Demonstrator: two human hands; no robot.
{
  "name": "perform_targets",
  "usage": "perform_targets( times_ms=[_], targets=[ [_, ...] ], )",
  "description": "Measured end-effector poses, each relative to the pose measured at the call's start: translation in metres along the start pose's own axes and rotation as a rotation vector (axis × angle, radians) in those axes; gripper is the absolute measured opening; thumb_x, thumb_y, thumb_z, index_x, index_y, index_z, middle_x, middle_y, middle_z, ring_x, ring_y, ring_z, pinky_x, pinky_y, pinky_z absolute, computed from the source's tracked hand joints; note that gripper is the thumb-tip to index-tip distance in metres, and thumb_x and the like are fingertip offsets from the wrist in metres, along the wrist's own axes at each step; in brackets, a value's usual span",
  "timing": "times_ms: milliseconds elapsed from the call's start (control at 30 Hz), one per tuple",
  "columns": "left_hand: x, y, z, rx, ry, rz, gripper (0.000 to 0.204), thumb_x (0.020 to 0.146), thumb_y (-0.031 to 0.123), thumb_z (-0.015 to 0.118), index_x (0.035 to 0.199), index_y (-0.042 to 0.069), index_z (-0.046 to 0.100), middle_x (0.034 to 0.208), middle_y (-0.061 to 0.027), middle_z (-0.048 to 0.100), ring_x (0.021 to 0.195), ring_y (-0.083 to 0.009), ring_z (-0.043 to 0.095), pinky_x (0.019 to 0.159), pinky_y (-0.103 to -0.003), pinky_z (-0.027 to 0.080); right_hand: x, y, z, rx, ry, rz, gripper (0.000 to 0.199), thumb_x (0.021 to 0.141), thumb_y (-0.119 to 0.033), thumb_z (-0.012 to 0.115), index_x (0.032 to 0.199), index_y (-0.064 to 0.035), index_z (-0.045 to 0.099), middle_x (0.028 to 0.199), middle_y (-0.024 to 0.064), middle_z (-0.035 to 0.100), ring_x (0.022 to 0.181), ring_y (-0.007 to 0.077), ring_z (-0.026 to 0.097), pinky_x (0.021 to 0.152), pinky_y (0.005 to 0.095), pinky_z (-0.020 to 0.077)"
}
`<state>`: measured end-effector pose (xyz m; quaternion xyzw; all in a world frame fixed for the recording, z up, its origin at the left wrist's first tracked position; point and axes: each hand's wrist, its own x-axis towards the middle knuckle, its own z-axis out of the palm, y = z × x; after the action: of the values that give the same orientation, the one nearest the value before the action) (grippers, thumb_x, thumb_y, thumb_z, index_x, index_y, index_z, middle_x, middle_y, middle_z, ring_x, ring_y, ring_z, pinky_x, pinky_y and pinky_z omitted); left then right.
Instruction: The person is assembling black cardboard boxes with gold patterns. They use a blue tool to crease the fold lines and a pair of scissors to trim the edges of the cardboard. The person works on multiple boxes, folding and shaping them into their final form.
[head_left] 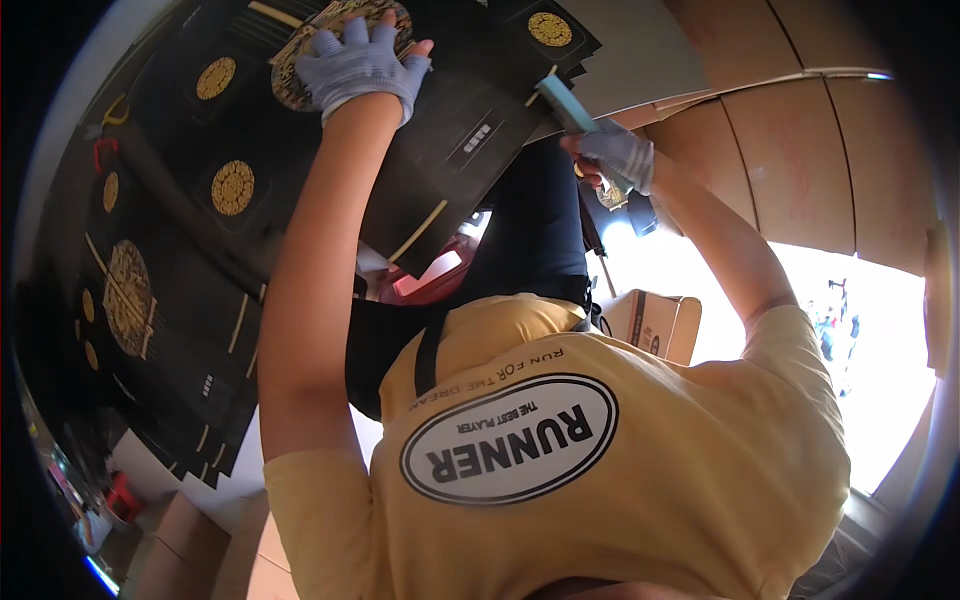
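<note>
My left hand (362, 72), in a grey fingerless glove, lies flat with its fingers spread on a black printed sheet (420, 165). Under it is a large round gold pattern on the sheet. My right hand (618, 155), gloved the same way, is closed round a light-blue, flat, bar-shaped tool (568, 105). The tool's far end reaches the right edge of the black sheets; its exact kind I cannot make out. Smaller gold medallions and pale yellow strips mark the black surface.
More black sheets with gold patterns (180, 350) spread out at the left. Brown cardboard boxes (795, 160) stand along the right, and a smaller carton (650, 325) is below them. A red object (430, 278) shows beneath the sheets. Bright light washes out the right side.
</note>
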<state>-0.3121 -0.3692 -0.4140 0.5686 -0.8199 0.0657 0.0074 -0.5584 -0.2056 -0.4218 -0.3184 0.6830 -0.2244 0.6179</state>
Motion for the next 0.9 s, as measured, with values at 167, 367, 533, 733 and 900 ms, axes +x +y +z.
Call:
perform_targets(
  times_ms=[167, 367, 533, 733, 900],
  targets=[
    [-0.012, 0.000, 0.021, -0.031, 0.297, -0.032, 0.061, 0.085, 0.063, 0.032, 0.135, 0.029, 0.037, 0.143, -0.0082, 0.032, 0.131, -0.0340, 0.026, 0.104, -0.052, 0.020, -0.009, 0.015, 0.028, 0.052, -0.173, -0.260, 0.026, 0.078, -0.019, 0.066, 0.094, -0.0006, 0.056, 0.069, 0.0064, 0.060, 0.066, 0.0157, 0.062, 0.061, 0.0275, 0.0486],
    [-0.019, -0.003, 0.000, -0.280, 0.214, -0.064, 0.058, 0.083, 0.053, 0.044, 0.129, 0.017, 0.047, 0.141, -0.0191, 0.032, 0.131, -0.0353, 0.026, 0.106, -0.053, 0.016, -0.032, 0.037, 0.138, -0.059, -0.207, -0.165, 0.036, 0.073, -0.014, 0.069, 0.105, -0.0051, 0.056, 0.087, 0.0022, 0.057, 0.080, 0.0117, 0.054, 0.073, 0.0268, 0.0453],
    [-0.017, -0.005, 0.020, -0.254, 0.324, -0.033, 0.057, 0.084, 0.053, 0.043, 0.130, 0.018, 0.047, 0.141, -0.0201, 0.031, 0.132, -0.0361, 0.025, 0.105, -0.056, 0.017, -0.031, 0.047, 0.174, 0.075, -0.359, -0.192, 0.043, 0.076, -0.017, 0.068, 0.114, -0.0016, 0.054, 0.086, 0.0008, 0.054, 0.075, 0.0086, 0.050, 0.068, 0.0240, 0.0423],
    [-0.017, -0.004, 0.007, -0.276, 0.236, -0.039, 0.058, 0.085, 0.053, 0.041, 0.132, 0.019, 0.045, 0.142, -0.0194, 0.031, 0.132, -0.0365, 0.025, 0.105, -0.056, 0.016, -0.029, 0.029, 0.188, -0.175, -0.160, 0.026, 0.028, 0.084, -0.025, 0.064, 0.098, -0.0009, 0.060, 0.065, 0.0004, 0.051, 0.054, 0.0089, 0.047, 0.050, 0.0253, 0.0385],
    [-0.017, -0.006, 0.004, -0.297, 0.173, -0.024, 0.057, 0.087, 0.052, 0.039, 0.133, 0.020, 0.042, 0.144, -0.0181, 0.028, 0.133, -0.0361, 0.023, 0.105, -0.056, 0.015, -0.027, 0.037, 0.176, -0.197, -0.225, -0.082, 0.028, 0.079, -0.021, 0.063, 0.099, -0.0025, 0.057, 0.070, 0.0025, 0.056, 0.061, 0.0090, 0.052, 0.055, 0.0245, 0.0434]
  ],
)
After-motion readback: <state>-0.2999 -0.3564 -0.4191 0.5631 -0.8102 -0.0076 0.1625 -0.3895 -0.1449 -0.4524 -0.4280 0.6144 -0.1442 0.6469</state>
